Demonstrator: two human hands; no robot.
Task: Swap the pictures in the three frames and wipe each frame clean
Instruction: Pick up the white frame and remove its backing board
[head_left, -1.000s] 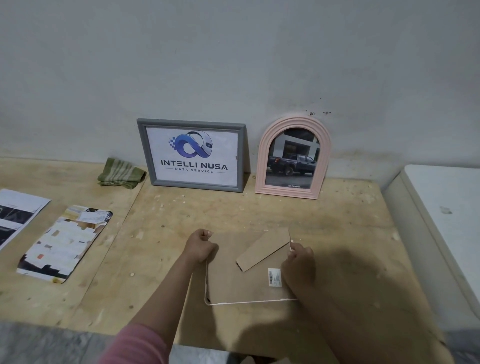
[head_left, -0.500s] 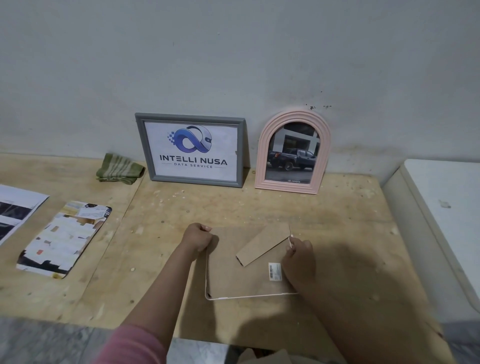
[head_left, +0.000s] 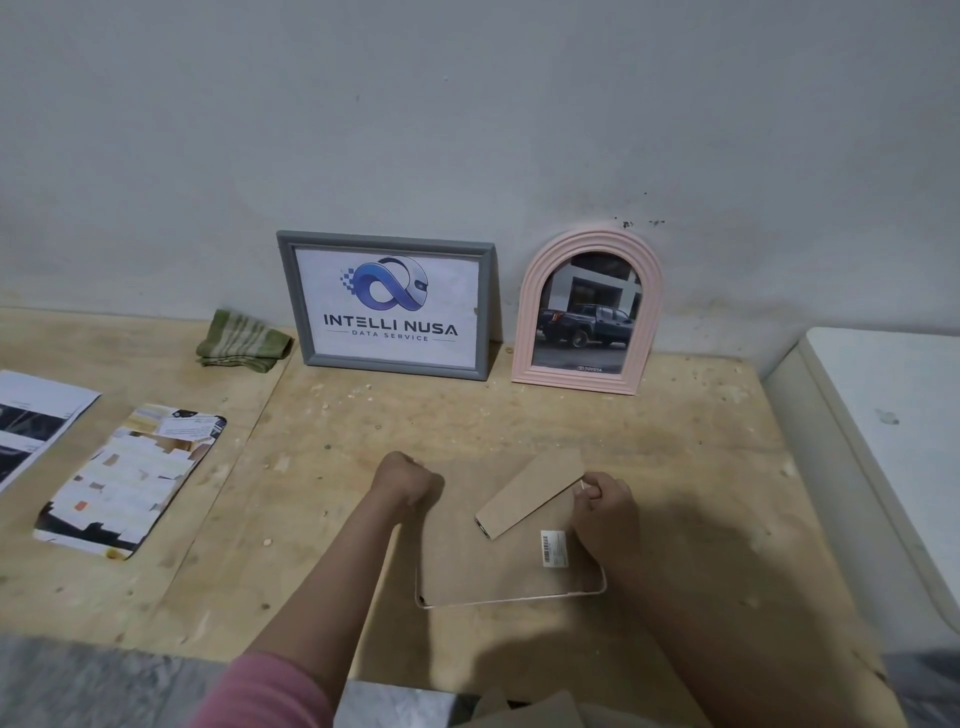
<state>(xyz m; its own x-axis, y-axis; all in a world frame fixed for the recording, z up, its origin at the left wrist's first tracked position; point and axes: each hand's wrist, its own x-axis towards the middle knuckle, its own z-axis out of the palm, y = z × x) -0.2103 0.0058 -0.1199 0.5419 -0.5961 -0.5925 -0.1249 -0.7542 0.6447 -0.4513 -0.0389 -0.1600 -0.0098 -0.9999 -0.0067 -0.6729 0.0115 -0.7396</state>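
While face down at the near middle of the plywood table (head_left: 675, 426), third frame (head_left: 498, 566) shows only its brown backing board, thin white rim visible along left and near edges. Barcode sticker (head_left: 553, 548) stuck on the backing toward the right; cardboard easel stand (head_left: 530, 493) lying slantwise across the board. Left hand (head_left: 402, 480) curled into a fist at the frame's far left corner, knuckles up; whether gripping the rim or merely pressing there, cannot tell. Pink sleeve (head_left: 270, 691) at the bottom edge. Right hand (head_left: 605, 512) curled at the frame's right edge, fingertips pinching at the upper end of the easel stand or the rim just under it; which one, not clear.

Farther left, two loose prints flat on the table: collage print (head_left: 130, 480) with rounded corners, and black-and-white sheet (head_left: 36, 415) cut off by the left border. White cabinet (head_left: 883, 441) beside the table on the right.

At the back, propped against the grey wall (head_left: 467, 104): grey frame (head_left: 387, 306) holding an "INTELLI NUSA DATA SERVICE" logo, and just beside it on the right, pink arched frame (head_left: 589, 312) holding a dark pickup truck picture. Folded green striped cloth (head_left: 241, 340) left of the grey frame.
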